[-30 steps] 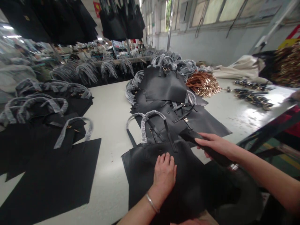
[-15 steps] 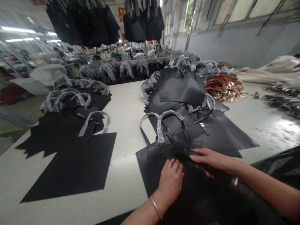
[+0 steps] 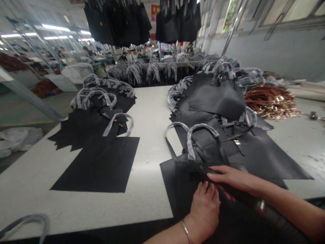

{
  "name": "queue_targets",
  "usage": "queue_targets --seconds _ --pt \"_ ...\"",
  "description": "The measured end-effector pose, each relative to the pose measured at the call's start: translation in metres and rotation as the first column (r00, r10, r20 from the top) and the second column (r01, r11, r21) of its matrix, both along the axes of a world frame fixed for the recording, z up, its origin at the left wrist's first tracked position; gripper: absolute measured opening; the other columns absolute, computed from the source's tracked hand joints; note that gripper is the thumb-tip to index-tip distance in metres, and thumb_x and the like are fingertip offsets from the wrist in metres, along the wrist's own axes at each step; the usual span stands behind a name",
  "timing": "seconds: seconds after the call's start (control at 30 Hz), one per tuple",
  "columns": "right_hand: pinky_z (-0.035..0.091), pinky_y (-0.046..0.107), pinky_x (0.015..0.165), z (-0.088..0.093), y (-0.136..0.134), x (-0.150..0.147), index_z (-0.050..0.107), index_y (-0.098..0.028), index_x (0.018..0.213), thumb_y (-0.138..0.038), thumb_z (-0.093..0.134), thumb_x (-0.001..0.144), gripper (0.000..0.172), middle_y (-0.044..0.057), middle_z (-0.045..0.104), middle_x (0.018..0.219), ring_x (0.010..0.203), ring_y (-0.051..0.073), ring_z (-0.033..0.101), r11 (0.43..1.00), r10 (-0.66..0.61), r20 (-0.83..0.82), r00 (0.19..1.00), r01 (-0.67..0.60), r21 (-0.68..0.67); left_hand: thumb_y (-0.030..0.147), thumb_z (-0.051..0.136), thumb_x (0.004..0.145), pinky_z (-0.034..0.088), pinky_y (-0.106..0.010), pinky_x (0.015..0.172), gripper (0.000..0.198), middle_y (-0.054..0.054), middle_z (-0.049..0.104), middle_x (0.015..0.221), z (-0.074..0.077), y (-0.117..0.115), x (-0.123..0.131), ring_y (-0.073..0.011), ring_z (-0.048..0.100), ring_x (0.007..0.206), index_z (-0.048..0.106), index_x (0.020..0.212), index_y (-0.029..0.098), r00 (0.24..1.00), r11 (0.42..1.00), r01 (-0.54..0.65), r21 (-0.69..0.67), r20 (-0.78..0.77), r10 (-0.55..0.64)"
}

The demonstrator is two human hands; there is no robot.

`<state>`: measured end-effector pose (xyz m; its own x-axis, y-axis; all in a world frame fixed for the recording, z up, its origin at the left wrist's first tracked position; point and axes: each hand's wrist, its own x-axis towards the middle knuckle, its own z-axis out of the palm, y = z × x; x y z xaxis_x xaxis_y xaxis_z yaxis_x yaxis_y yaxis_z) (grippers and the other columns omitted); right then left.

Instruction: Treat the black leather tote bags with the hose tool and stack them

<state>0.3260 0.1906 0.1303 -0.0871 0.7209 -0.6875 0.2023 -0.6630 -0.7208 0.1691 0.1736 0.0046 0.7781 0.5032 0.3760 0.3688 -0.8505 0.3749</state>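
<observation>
A black leather tote bag (image 3: 177,183) lies flat at the near edge of the white table (image 3: 149,128), its two handles wrapped in grey foam (image 3: 190,142). My left hand (image 3: 205,210), a silver bangle on the wrist, rests palm down on the bag's front with fingers stretched out. My right hand (image 3: 228,178) grips a long black nozzle-like tool (image 3: 254,201) joined to a dark hose, and its tip lies across the bag's top edge, just beyond my left fingertips.
More black bags are stacked behind (image 3: 215,98) and in a left row (image 3: 101,112). A flat black panel with a wrapped handle (image 3: 101,162) lies left of my bag. Tan straps with gold buckles (image 3: 271,103) pile at the right. Bags hang overhead (image 3: 116,20).
The view has swung left. My right hand brought the black tool from the bag's right side onto its top edge. My left hand stayed flat on the bag.
</observation>
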Motion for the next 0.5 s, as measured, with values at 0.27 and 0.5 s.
queue_targets --seconds 0.27,0.5 --pt "0.043 0.018 0.034 0.005 0.007 0.0 0.061 -0.018 0.103 -0.062 0.067 0.078 0.051 -0.003 0.06 0.063 0.04 0.01 0.055 0.999 0.048 0.043 0.998 -0.048 -0.021 0.03 0.052 0.092 0.037 -0.038 0.112 0.033 -0.008 0.061 0.125 0.014 0.009 -0.008 -0.0231 0.049 0.124 0.058 0.121 0.015 0.998 0.992 0.066 -0.106 0.012 -0.065" --pt "0.049 0.023 0.046 -0.001 0.026 -0.023 0.062 -0.016 0.123 -0.052 0.068 0.078 0.058 0.001 0.068 0.073 0.054 0.016 0.061 0.98 0.032 0.2 0.979 -0.07 0.186 0.029 0.054 0.091 0.035 -0.037 0.112 0.027 -0.009 0.063 0.118 0.022 0.01 -0.01 -0.0233 0.051 0.12 0.061 0.111 0.014 0.996 0.986 0.089 -0.142 -0.004 -0.09"
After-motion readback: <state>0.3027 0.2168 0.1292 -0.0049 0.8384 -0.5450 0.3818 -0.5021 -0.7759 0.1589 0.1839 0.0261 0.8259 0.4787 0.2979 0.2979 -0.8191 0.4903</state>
